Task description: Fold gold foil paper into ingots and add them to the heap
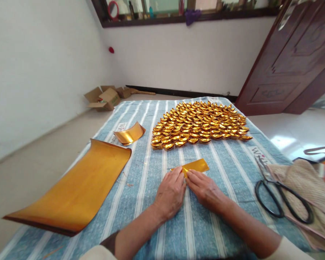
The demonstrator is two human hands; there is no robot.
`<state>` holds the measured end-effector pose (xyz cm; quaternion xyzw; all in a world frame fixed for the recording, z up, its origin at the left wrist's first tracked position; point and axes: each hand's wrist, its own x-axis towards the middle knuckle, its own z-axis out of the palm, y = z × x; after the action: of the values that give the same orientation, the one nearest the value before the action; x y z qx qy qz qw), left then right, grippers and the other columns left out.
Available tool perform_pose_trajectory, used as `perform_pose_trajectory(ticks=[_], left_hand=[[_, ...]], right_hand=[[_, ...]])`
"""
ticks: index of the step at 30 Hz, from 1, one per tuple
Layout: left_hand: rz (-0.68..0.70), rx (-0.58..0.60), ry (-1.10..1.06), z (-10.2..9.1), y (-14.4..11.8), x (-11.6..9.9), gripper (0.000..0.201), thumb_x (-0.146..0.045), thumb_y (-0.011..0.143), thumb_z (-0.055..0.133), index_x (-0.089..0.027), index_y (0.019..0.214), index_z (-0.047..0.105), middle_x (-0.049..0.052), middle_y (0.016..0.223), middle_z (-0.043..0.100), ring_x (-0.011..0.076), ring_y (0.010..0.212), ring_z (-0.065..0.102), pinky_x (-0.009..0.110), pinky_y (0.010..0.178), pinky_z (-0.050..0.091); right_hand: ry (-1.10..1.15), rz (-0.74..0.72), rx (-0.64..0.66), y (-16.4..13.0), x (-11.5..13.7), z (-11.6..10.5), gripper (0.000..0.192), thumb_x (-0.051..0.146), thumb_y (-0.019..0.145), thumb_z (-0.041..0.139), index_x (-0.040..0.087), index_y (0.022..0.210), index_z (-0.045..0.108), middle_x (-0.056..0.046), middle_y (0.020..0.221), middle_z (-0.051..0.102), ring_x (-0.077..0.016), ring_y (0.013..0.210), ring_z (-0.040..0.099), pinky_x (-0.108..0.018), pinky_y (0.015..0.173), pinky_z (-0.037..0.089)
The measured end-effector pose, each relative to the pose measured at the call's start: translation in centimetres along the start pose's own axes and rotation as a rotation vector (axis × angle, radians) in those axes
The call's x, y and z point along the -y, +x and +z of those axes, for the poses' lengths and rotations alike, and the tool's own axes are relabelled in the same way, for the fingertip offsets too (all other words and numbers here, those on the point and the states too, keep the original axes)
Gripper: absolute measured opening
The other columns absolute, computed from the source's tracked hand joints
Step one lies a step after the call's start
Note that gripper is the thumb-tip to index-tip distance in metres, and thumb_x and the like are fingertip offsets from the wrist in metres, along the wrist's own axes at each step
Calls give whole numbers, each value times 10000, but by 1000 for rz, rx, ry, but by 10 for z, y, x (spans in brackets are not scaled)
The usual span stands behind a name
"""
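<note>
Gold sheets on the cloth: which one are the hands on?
The small flat strip in front of the ingot pile; both the left hand and right hand press it. The curled piece and big sheet lie untouched, left.

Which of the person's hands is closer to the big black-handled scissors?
The right. The right hand presses the small gold foil strip with bare striped cloth between it and the black-handled scissors. The left hand lies beyond it, on the side away from the scissors.
</note>
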<state>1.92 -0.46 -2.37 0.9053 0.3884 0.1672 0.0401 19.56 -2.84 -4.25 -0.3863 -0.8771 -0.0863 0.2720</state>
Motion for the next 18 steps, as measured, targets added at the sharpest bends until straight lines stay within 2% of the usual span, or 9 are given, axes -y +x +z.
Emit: perform_pose_trajectory(ticks=[4, 8, 12, 18], left_hand=[[49, 26, -92, -5, 8, 8, 223, -169, 911, 473, -121, 1111, 559, 163, 1267, 578, 249, 1199, 544, 426, 1020, 463], [83, 63, -169, -8, 18, 17, 147, -152, 894, 509, -136, 1014, 592, 143, 1277, 574, 228, 1188, 551, 391, 1021, 465], [102, 61, -193, -7, 23, 23, 117, -125, 876, 520, -139, 956, 605, 132, 1251, 588, 220, 1139, 579, 381, 993, 486], [118, 33, -232, -2, 28, 28, 117, -123, 888, 500, -152, 913, 611, 113, 1233, 601, 205, 1099, 603, 369, 969, 503]], right_hand=[[89, 39, 25, 1, 3, -13, 256, 118, 956, 391, 123, 977, 647, -122, 1019, 658, -221, 1028, 594, -355, 886, 531], [103, 133, -23, -3, -1, -26, 292, 100, 955, 362, 150, 944, 649, -109, 1008, 659, -208, 976, 604, -361, 845, 532], [5, 318, -95, -14, -15, -33, 224, 138, 936, 437, 150, 937, 661, -120, 1007, 657, -226, 955, 608, -378, 823, 520], [-36, 455, -73, -29, -40, -33, 210, 242, 913, 489, 167, 997, 666, -118, 1046, 662, -241, 961, 612, -389, 814, 520]])
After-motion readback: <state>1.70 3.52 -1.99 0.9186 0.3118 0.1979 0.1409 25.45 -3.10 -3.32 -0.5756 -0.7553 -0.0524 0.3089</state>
